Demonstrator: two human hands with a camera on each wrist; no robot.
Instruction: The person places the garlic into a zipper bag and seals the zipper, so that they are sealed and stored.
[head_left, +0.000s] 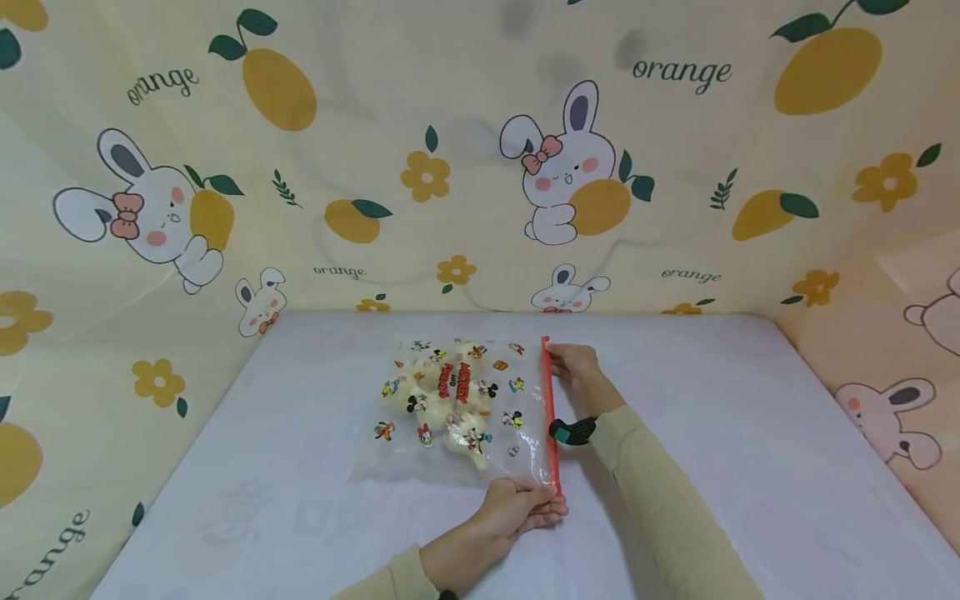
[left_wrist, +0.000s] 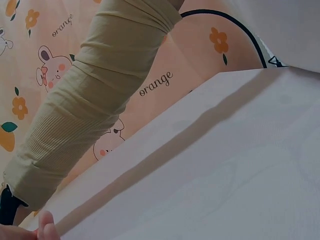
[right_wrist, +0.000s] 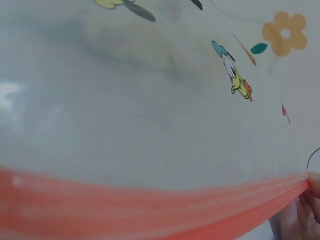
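Observation:
A clear zip bag [head_left: 517, 454] printed with cartoon characters lies on the table, its red zip strip [head_left: 551, 392] along the right side. Through the plastic show several pale, rounded garlic bulbs [head_left: 431, 412], partly covered by the print. At the near end of the strip, my left hand [head_left: 510, 512] pinches the bag's corner between thumb and fingers. My right hand [head_left: 577, 367] grips the strip's far end. Close up in the right wrist view, the red strip [right_wrist: 150, 210] stretches toward fingertips at the right edge. Only a few left fingers [left_wrist: 47, 227] show in the left wrist view.
The white table [head_left: 285, 433] carries the bag near its middle. Behind and beside it hangs a cream cloth [head_left: 465, 108] with rabbits and oranges. A dark wrist device [head_left: 573, 431] sits on the right wrist, close to the zip strip.

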